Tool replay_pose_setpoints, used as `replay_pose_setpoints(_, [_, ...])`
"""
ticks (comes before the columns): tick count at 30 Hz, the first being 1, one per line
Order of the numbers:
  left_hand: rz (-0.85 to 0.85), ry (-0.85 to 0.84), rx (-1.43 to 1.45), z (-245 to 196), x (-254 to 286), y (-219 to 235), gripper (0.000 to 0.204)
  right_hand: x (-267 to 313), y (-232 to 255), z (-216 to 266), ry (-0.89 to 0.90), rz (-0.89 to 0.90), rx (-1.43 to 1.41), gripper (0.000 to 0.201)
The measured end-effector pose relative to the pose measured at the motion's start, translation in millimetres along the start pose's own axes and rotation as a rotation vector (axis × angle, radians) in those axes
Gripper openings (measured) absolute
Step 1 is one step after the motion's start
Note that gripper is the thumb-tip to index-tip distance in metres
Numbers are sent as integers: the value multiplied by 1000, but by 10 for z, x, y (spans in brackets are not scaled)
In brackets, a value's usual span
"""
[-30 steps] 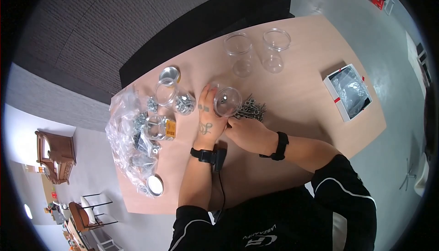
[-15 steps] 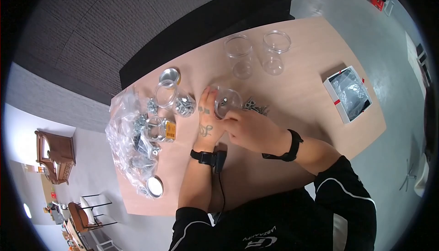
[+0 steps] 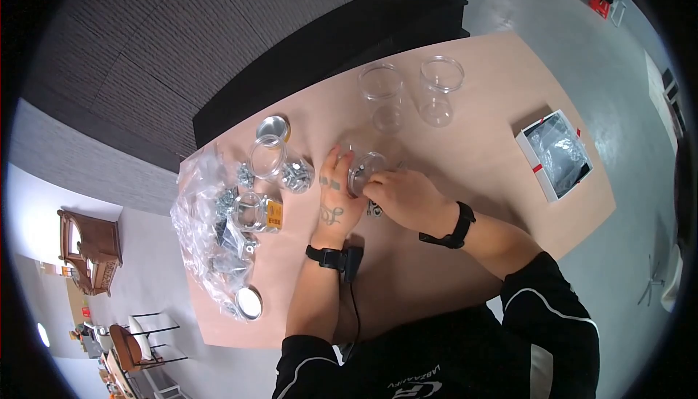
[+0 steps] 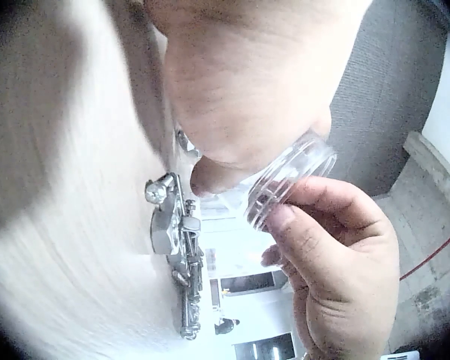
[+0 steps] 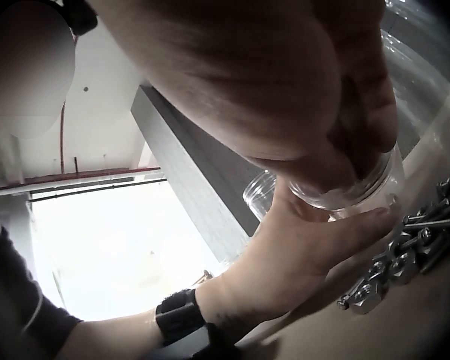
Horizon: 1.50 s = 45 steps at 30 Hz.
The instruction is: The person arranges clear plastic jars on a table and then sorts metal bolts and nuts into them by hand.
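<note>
In the head view my left hand [image 3: 338, 199] is wrapped around the side of a clear jar [image 3: 355, 178], which tilts toward the right. My right hand [image 3: 411, 199] is at the jar's rim. In the left wrist view its thumb and forefinger pinch that rim, and its other fingers are bent. A small metal piece lies inside the jar. Beside the jar is a pile of bolts and nuts [image 5: 401, 262], largely hidden behind my right hand in the head view; a few pieces [image 3: 374, 208] show between the hands.
Two clear jars [image 3: 381, 95] [image 3: 440, 88] stand toward the far edge. On the left are a jar of metal hardware [image 3: 297, 175], a jar with an orange label [image 3: 273, 214], two lids [image 3: 273, 129] [image 3: 249, 302] and crumpled plastic bags [image 3: 200, 217]. A white box [image 3: 542, 174] holds wrapped plastic at right.
My right hand has moved from the bolt pile, over the jar, to its rim. The jar has gone from upright to tilted. My left hand stays around it.
</note>
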<state>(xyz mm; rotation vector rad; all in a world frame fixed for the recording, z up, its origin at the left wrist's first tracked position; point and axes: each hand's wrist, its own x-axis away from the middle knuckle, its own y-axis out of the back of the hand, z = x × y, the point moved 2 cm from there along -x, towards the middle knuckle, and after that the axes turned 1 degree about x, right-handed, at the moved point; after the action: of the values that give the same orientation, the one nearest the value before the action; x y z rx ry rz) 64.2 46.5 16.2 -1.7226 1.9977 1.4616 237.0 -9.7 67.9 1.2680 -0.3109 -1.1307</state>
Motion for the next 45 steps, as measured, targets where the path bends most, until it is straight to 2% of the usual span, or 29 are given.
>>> replay_pose_setpoints(5, [-13, 17, 18, -11, -7, 16, 81, 15, 158, 171, 4, 15, 31, 7])
replay_pose_setpoints(8, [-24, 3, -14, 6, 3, 20, 83, 96, 101, 291, 50, -30, -90, 11])
replay_pose_setpoints(10, [5, 59, -2, 4, 1, 25, 86, 157, 57, 359, 87, 106, -47, 13])
replay_pose_setpoints(14, [19, 39, -48, 19, 6, 18, 95, 240, -135, 294, 77, 102, 45, 15])
replay_pose_setpoints(16, [24, 46, -49, 20, 6, 18, 95, 252, -216, 260, 39, 173, 113, 16])
replay_pose_setpoints(20, [11, 45, -55, 41, 4, 10, 95, 210, -217, 251, 42, 130, 63, 12])
replay_pose_setpoints(34, [5, 101, -37, 22, -8, 26, 93, 174, -215, 216, -47, 240, 37, 7])
replay_pose_setpoints(45, [-18, 101, -16, 29, -5, 10, 91, 217, -158, 229, -32, 280, 5, 7])
